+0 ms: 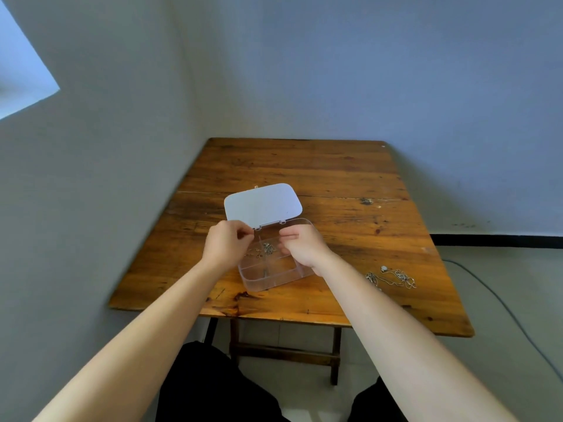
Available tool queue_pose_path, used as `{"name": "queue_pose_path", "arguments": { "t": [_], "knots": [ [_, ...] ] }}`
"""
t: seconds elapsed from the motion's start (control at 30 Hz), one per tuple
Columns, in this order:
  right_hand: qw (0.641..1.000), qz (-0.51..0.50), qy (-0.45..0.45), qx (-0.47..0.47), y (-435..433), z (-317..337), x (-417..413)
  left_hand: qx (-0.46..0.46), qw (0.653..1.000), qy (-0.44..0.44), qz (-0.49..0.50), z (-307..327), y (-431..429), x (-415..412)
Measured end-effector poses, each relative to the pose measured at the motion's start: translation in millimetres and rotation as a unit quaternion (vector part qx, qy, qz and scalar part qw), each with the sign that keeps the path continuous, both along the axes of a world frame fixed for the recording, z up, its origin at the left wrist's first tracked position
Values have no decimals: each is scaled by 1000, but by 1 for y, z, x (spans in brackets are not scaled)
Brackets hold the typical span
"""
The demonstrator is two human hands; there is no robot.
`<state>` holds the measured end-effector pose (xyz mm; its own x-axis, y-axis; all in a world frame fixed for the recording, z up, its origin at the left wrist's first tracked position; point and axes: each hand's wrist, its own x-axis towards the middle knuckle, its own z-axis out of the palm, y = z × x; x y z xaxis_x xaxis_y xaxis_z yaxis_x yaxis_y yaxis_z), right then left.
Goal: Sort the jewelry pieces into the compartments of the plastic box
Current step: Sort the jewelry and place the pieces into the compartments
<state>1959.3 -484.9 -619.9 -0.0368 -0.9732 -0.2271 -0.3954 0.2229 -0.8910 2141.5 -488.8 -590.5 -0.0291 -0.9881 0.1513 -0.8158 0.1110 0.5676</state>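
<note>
A clear plastic box (265,284) with several compartments stands on the wooden table (335,184), its white lid (263,205) open and tilted away from me. My left hand (227,245) and my right hand (303,246) hover over the box's far half, each with fingertips pinched. A thin silver necklace (268,248) seems to hang between them, its pendant dangling over a middle compartment. Small gold pieces (254,253) lie in the compartment under my left hand. More silver necklaces (393,277) lie tangled on the table to the right of the box.
The table stands in a corner, with a wall close along its left side and another behind it. Its near edge is just past my knees. A cable (499,303) runs across the floor on the right.
</note>
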Motion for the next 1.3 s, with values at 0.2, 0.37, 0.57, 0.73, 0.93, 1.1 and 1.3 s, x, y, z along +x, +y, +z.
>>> {"name": "queue_pose_path", "arguments": {
  "t": [0.2,0.37,0.57,0.73,0.93,1.1,1.3],
  "knots": [
    [1000,18,-2,2,3,9,-7,19,962,-253,-104,3,2,-4],
    [996,-32,9,-78,21,26,-61,-55,974,-199,-92,6,1,-15],
    [970,-140,160,-119,66,11,-158,-115,978,-34,-171,-1,19,-81],
    [951,-179,237,-85,111,-25,-196,-82,949,-38,-301,-17,48,-145],
    [948,-148,278,-55,140,-51,-194,39,930,-174,-320,-42,64,-186],
    [924,-177,301,-156,141,-61,-189,19,944,-145,-295,-55,66,-194],
    [935,-203,260,-131,137,-62,-192,35,963,-70,-257,-58,64,-200]
  ]
}}
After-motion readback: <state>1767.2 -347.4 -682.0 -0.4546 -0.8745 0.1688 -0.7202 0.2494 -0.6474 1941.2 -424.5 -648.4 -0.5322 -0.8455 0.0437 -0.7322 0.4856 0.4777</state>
